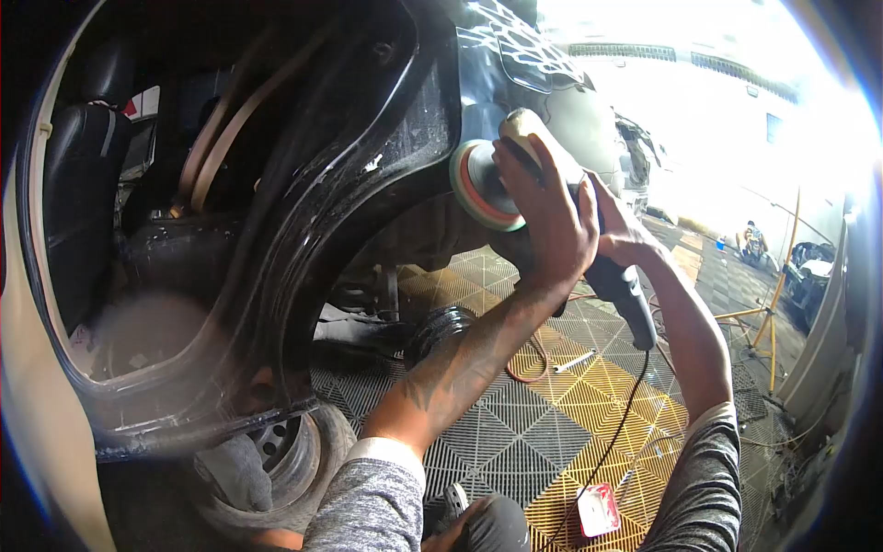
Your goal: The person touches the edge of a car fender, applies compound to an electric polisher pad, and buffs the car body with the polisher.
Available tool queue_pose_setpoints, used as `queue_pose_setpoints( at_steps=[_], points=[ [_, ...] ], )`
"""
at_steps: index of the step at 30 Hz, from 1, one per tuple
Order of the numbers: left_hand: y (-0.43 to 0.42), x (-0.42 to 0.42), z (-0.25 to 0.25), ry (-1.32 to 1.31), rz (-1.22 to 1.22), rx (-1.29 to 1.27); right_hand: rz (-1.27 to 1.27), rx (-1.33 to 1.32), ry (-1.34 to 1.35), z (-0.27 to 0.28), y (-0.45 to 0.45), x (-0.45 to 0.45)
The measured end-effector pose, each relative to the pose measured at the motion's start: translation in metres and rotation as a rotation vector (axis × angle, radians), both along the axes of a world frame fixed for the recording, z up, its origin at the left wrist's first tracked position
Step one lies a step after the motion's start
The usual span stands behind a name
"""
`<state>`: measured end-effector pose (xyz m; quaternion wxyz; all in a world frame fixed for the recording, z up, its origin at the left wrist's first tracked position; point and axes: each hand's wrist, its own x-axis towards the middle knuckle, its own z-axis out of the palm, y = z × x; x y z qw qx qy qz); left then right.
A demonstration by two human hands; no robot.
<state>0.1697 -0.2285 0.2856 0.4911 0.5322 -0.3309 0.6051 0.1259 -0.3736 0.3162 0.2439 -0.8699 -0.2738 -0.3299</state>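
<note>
Both my hands are on a corded polisher [635,308] with a round pad [480,189]. My left hand [554,207] lies over its head, fingers wrapped across the top just behind the pad. Behind it, my right hand [624,225] grips the polisher's body; some of those fingers are hidden. The pad's face is turned toward the black rear body panel [414,101] of a car, by the edge of the wheel arch. Whether the pad touches the paint I cannot tell. From the handle's end, a black cord [614,432] runs down to the floor.
A loose wheel [322,460] lies low on the left under the car's sill. On the tiled grating floor are a wrench [575,361], a hose [526,375] and a red-and-white container [599,511]. A yellow stand [771,317] rises at right; another person [754,241] is far behind.
</note>
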Motion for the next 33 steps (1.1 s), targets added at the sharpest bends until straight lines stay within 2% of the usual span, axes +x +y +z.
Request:
queue_pose_setpoints(
  at_steps=[4, 10, 16, 22, 29, 33],
  points=[
    [-0.004, -0.001, -0.003, 0.015, -0.009, -0.018, -0.031, -0.001, -0.011, -0.002, 0.005, -0.011],
    [-0.001, 0.013, 0.025, -0.049, -0.035, -0.029, -0.097, -0.047, -0.150, 0.018, -0.005, 0.023],
    [0.003, -0.002, 0.009, -0.006, -0.030, -0.059, -0.110, -0.080, -0.091, 0.009, -0.008, 0.014],
    [0.003, 0.007, 0.026, -0.048, -0.044, -0.026, -0.114, -0.075, -0.071, 0.019, 0.002, 0.004],
    [0.001, -0.011, 0.013, 0.035, -0.030, -0.100, -0.115, -0.077, -0.036, 0.022, 0.008, -0.001],
    [0.004, 0.002, 0.028, -0.032, -0.012, -0.096, -0.111, -0.066, -0.036, 0.029, 0.014, 0.002]
  ],
)
